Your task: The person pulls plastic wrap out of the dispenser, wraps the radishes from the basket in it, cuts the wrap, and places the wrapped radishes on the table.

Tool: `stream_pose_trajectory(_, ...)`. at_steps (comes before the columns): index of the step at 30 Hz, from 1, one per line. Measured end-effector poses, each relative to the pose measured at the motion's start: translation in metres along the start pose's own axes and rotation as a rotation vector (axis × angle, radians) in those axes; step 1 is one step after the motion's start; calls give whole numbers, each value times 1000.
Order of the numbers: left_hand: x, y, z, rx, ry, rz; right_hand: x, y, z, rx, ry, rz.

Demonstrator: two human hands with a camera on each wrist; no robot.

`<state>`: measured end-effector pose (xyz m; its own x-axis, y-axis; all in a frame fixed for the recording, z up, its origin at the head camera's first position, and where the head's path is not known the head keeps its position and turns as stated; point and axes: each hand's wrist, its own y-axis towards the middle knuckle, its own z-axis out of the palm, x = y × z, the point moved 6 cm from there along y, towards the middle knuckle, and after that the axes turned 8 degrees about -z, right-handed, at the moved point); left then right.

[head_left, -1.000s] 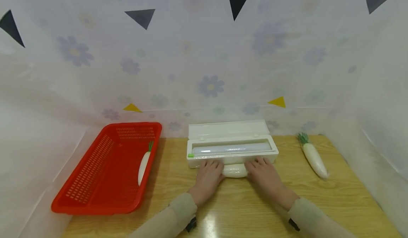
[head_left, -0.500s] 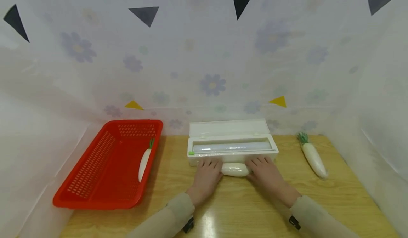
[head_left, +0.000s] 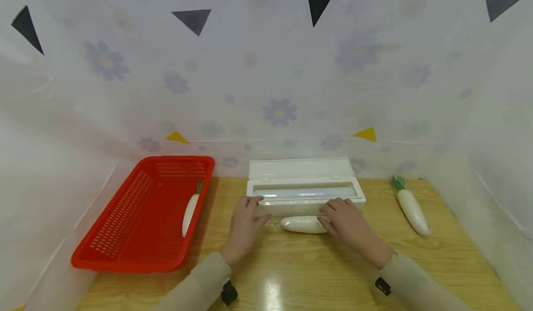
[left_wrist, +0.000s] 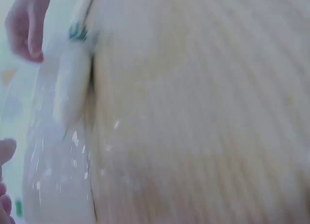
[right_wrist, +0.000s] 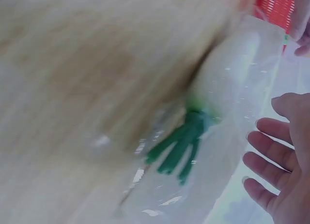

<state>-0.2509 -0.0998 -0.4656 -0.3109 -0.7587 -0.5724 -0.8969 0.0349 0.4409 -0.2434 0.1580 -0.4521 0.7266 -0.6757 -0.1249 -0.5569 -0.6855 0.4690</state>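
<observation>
A white radish [head_left: 304,224] with green leaf stubs [right_wrist: 179,144] lies crosswise on clear plastic film [right_wrist: 164,200], in front of a white cling film dispenser [head_left: 306,207]. My left hand [head_left: 243,230] is at the dispenser's left front corner, thumb apart from the fingers; whether it touches the film, I cannot tell. My right hand [head_left: 350,225] is over the radish's right end, its thumb close to the radish in the head view. In the right wrist view its fingers [right_wrist: 271,151] are spread and loosely bent, with nothing between them.
A red plastic basket [head_left: 79,260] stands on the left with one radish [head_left: 189,214] inside. Another radish [head_left: 412,211] lies at the right of the wooden table [head_left: 316,274]. The dispenser's lid [head_left: 300,167] stands raised against the back sheet.
My left hand has let go of the radish's left end and moved left to the dispenser's corner. The right hand has loosened and stays near the right end.
</observation>
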Motion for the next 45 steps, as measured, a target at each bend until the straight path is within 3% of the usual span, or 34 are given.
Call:
stream_pose_trajectory(4, 23, 11, -4, 48, -20, -176, 1, 19, -3, 16, 77, 12)
stream_pose_trajectory(9, 47, 19, 2, 73, -139, -267, 9, 48, 1, 29, 165, 6)
stream_pose_trajectory(14, 62, 20, 6, 72, -258, -265, 17, 75, 15, 29, 235, 6)
stream_pose_trajectory(18, 65, 22, 8, 67, -258, -230, 25, 94, 26, 48, 297, 26)
stream_pose_trajectory(25, 68, 29, 11, 95, -292, -274, 46, 133, 42, 98, 341, 65)
stream_pose_trajectory(28, 70, 31, 12, 86, -301, -264, 52, 146, 52, 124, 354, 92)
stream_pose_trajectory(38, 71, 34, 10, 97, -292, -242, 63, 161, 66, 122, 260, 85)
stream_pose_trajectory(45, 68, 35, 8, 93, -269, -228, 56, 158, 67, 182, 161, 81)
